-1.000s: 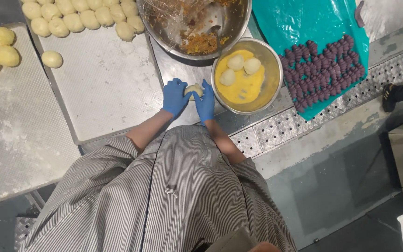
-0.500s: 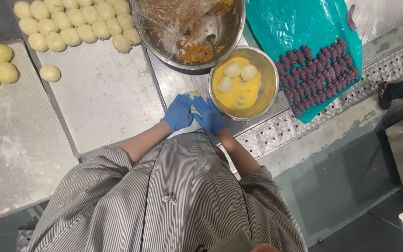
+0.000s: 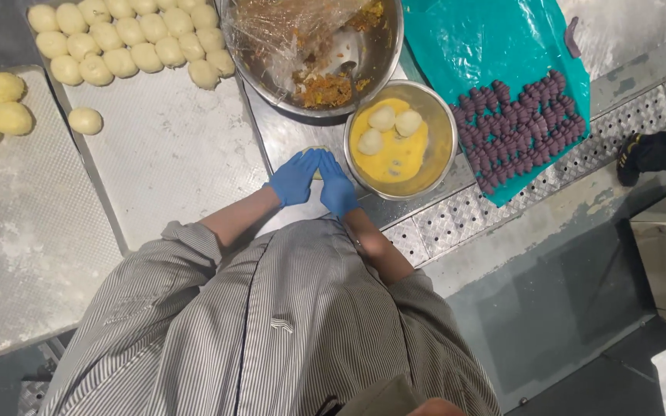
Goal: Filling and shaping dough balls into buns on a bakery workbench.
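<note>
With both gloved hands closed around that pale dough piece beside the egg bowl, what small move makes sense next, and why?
Probably a finishing roll, then set the dough piece on the tray. The left hand and right hand cup it between them, so it seems nearly shaped. Shaped balls already line the tray's far end, with bare space nearer. The egg bowl already holds three pieces.

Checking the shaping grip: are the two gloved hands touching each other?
Touching. The head view shows the left hand and right hand pressed together at the fingertips, no gap, closed over a pale dough piece.
</note>
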